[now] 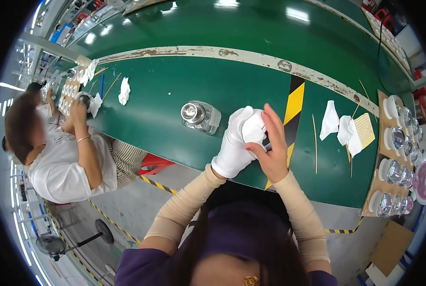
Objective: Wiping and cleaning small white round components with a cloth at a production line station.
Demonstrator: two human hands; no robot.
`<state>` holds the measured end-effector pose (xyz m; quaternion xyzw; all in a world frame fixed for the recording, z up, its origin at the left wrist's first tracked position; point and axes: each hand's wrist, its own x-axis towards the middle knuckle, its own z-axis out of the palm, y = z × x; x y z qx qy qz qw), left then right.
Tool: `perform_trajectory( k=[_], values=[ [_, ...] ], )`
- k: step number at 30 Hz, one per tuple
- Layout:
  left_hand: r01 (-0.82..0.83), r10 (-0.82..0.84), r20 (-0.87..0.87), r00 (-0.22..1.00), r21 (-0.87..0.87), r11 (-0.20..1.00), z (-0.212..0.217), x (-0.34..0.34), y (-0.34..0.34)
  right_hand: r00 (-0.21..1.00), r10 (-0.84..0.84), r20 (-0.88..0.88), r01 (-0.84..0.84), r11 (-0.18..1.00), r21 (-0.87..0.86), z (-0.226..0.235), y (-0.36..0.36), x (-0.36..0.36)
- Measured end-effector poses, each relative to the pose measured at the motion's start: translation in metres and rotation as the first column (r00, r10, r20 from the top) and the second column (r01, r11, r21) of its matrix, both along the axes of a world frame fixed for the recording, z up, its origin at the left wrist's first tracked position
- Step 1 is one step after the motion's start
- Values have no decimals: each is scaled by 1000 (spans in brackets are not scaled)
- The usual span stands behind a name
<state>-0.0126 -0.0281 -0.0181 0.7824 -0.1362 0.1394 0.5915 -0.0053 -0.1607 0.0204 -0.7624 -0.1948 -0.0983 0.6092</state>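
Note:
A white glove covers my left hand (234, 138), which is closed around a round thing with a white top (253, 127). Against its other side rests my bare right hand (273, 145), thumb and fingers curved about it. Most of its body is hidden by the glove and fingers, and a small dark part shows near the right fingers. To the left of my hands, a clear square glass bottle with a shiny silver cap (201, 117) stands on the green table (160, 100).
On the right stands a board (372, 178) with rows of clear round pieces with white discs. White cloths (329, 120), thin sticks (315, 143) and a yellow perforated sheet (364, 130) lie nearer. A co-worker (65, 157) sits at left, beside another cloth (124, 91).

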Motion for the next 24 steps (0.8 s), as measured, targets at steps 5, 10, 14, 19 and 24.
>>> perform_trajectory(
  k=[5, 10, 14, 19, 24],
  values=[
    [-73, 62, 87, 994, 129, 989, 10, 7, -7, 974, -89, -208, 128, 975, 184, 2, 0, 20],
    [-62, 47, 74, 996, 203, 977, 21, 5, -4, 936, -183, -299, 196, 981, 12, -3, -23, 42],
    [-51, 51, 8, 999, 84, 995, 11, 4, -3, 905, -372, -208, 412, 888, 204, 4, -26, 9],
    [20, -30, -97, 995, -101, 995, -6, 5, 1, 964, -184, 191, 192, 981, -23, 10, 14, -11],
    [-43, 19, 114, 993, 212, 976, 15, 12, 0, 956, -87, -281, 194, 904, 381, 7, 3, 19]
  ],
)
